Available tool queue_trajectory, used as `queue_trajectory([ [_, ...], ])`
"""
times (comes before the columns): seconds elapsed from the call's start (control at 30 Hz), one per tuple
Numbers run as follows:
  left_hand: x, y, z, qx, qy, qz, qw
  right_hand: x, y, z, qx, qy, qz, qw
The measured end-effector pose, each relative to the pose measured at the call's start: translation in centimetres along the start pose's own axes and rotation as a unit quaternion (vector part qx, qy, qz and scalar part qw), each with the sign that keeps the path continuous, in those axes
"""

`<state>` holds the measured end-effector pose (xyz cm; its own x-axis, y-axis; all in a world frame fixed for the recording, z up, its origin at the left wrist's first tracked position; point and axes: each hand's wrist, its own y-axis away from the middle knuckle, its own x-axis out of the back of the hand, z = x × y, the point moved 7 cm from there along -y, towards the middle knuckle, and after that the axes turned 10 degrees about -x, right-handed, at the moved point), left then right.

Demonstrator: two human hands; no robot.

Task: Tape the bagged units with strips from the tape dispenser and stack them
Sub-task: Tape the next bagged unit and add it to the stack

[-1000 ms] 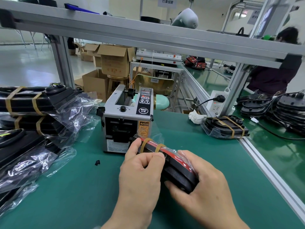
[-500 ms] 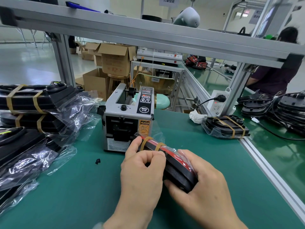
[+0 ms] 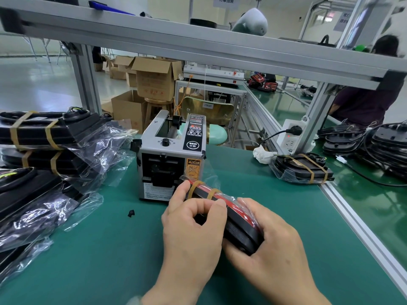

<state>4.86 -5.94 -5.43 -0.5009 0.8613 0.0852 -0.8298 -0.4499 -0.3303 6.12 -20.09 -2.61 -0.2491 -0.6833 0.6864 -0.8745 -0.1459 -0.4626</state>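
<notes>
**Taping one unit, more waiting**

Along the worktop's (image 3: 99,249) left edge a stack (image 3: 44,133) of two banded units lies done. Toward the near left corner, bags (image 3: 33,205) show no tape that I can make out, so they likely wait their turn.

The dispenser (image 3: 171,155) stands mid-worktop, and no fresh strip is plain at its mouth. Just in front of it the left hand (image 3: 191,230) curls over the unit (image 3: 240,225). Its thumb and forefinger pinch at the top edge, beside the nearer of two strips (image 3: 212,192). The right hand (image 3: 271,245) grips the unit's near end, fingers wrapped under it.

With both strips round it, this unit looks nearly finished; what seems left is pressing the tape down and stacking it. At the right edge lies one more taped unit (image 3: 301,168), apart from the stack.
</notes>
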Motion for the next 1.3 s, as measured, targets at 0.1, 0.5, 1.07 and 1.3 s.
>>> queue_trajectory([
  [0.1,0.1,0.0,0.1,-0.005,-0.020,0.000,1.000,0.1,0.1,0.0,0.005,-0.002,0.014,1.000],
  [0.5,0.5,-1.7,-2.3,0.093,0.123,0.016,0.988,-0.3,0.1,0.1,0.017,0.015,0.017,1.000],
  [1.07,1.3,-3.1,1.5,-0.264,-0.170,-0.195,0.929,4.6,0.7,-0.5,0.211,-0.066,0.213,0.952],
  [1.3,0.5,-2.8,-1.0,-0.061,0.060,-0.316,0.945,3.5,-0.5,0.6,0.134,-0.163,0.117,0.971],
])
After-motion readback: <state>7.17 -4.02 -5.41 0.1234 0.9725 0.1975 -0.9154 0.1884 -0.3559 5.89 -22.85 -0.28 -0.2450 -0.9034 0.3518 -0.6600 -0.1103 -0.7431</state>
